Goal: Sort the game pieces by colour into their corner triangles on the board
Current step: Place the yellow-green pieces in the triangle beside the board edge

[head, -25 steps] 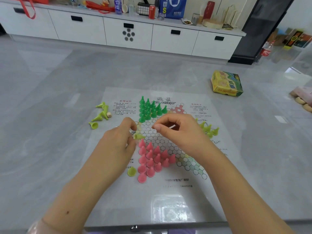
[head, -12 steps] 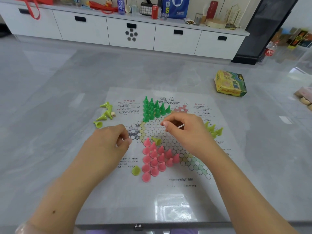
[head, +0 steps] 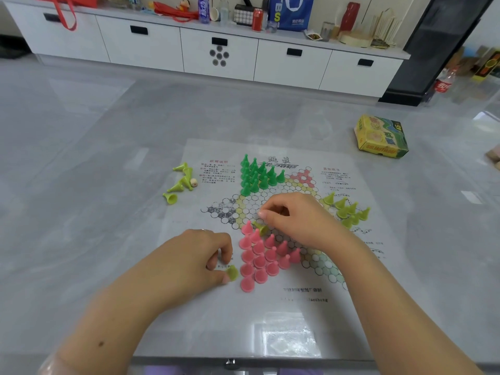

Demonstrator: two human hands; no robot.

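Ten dark green pieces (head: 255, 175) stand beyond the fingers (head: 266, 215); about fifteen pink pieces (head: 261, 255) between both hands; roughly fourteen lime pieces (head: 349, 211) in all; one board (head: 270, 315); one box (head: 381, 136).

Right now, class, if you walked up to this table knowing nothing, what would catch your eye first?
Two bright clusters on the board: dark green cones packed upright in the far triangle, and pink cones filling the near one. Between them work two hands: the left hand touches a lime cone lying beside the pink group, while the right hand hovers over the centre.
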